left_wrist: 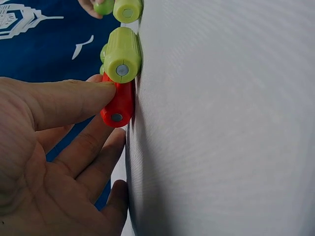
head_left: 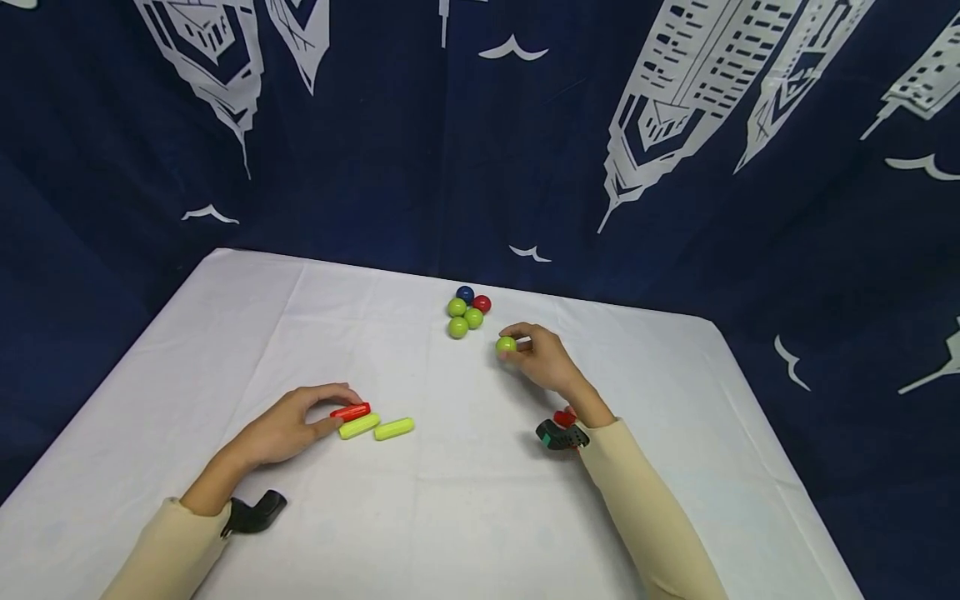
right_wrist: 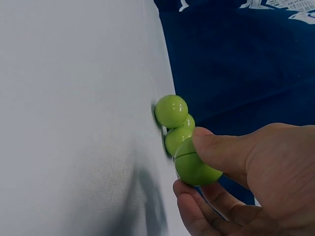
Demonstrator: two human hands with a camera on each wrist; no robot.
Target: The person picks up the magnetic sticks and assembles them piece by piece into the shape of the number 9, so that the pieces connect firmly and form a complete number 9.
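Head view: left hand (head_left: pixel 281 427) pinches red rod (head_left: pixel 350 412), left part of worktop (head_left: pixel 465 508); two yellow-green rods (head_left: pixel 393 429) just right. Right hand (head_left: pixel 546 360) pinches green ball (head_left: pixel 506 344), right of five clustered balls (head_left: pixel 458 327) near far edge.

Left wrist: thumb (left_wrist: pixel 74 101) against red rod, yellow-green rod beside it.

Right wrist: green ball gripped, seam visible; more green balls beyond.

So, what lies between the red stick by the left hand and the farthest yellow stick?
Another yellow stick lies between the red stick and the farthest yellow stick, seen in the left wrist view.
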